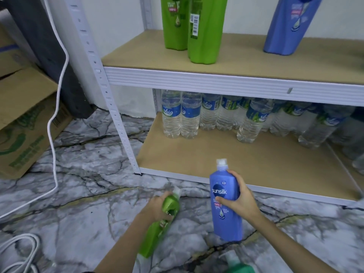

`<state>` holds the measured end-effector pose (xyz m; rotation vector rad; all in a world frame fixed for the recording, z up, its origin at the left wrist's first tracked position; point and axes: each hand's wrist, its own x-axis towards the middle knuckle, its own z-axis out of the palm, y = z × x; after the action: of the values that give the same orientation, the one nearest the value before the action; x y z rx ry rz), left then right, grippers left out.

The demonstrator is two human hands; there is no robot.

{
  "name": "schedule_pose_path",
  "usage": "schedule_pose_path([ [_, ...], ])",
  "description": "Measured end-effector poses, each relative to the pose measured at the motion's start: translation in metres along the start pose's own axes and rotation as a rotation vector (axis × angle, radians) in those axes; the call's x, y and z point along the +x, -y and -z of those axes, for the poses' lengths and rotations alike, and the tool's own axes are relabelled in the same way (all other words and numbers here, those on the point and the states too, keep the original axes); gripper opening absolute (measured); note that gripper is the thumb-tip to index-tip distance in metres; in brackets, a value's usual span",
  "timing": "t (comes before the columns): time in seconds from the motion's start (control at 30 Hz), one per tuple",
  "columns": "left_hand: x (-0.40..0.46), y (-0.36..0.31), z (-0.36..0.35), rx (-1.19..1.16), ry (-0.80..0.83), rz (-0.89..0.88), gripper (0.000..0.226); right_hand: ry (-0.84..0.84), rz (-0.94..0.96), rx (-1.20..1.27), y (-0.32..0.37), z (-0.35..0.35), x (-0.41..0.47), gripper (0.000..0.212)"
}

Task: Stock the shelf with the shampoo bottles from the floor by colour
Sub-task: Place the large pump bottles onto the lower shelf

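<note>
Five shampoo bottles show clearly. On the upper shelf (137, 54), across the top of the frame, stand two green shampoo bottles (195, 28) touching each other at upper centre, and one blue shampoo bottle on the shelf (289, 26) at upper right, well apart from them.

Low in the frame, over the marble-patterned floor (94, 170), each hand holds one bottle. The left hand (157, 208), at lower centre, has its fingers wrapped round the upper part of a green shampoo bottle in hand (163, 219), which is tilted, cap pointing up and away (this bottle is blurred). The right hand (239, 200) grips a blue Sunsilk bottle (226, 203) held roughly upright, thumb across the label and fingers curled round its far side. At the bottom edge a darker green bottle (238, 266) is partly cut off.

On the lower shelf (197, 160) stands a row of clear water bottles (181, 115); too many overlap to count surely.

At left sit a cardboard box (21, 123) and a white cable (53, 119).
</note>
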<state>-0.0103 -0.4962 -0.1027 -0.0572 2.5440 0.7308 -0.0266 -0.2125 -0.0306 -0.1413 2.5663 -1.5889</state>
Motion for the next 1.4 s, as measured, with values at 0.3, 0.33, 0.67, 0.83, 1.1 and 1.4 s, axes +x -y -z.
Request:
schedule_pose_path([
  [0.3,-0.002,-0.063,0.010,-0.119,-0.302,-0.234,0.092,-0.166,0.079,0.066,0.020,0.020,0.016,0.075],
  [0.33,-0.003,-0.068,0.008,-0.149,-0.320,-0.251,0.091,-0.177,0.086,0.079,0.023,0.022,0.018,0.074],
  [0.67,-0.041,-0.140,0.062,-0.406,-0.678,-0.520,0.090,-0.150,0.173,0.079,0.057,0.071,0.010,0.077],
  [0.83,-0.085,-0.196,0.124,-0.354,-0.866,-0.700,0.081,-0.229,0.306,0.051,0.108,0.107,-0.011,0.082],
  [1.1,-0.147,-0.255,0.212,-0.455,-1.030,-0.774,0.073,-0.376,0.501,0.094,0.209,0.161,-0.030,0.081],
  [1.4,-0.172,-0.292,0.303,-0.549,-1.198,-0.774,0.065,-0.519,0.616,0.159,0.289,0.190,-0.022,0.071],
])
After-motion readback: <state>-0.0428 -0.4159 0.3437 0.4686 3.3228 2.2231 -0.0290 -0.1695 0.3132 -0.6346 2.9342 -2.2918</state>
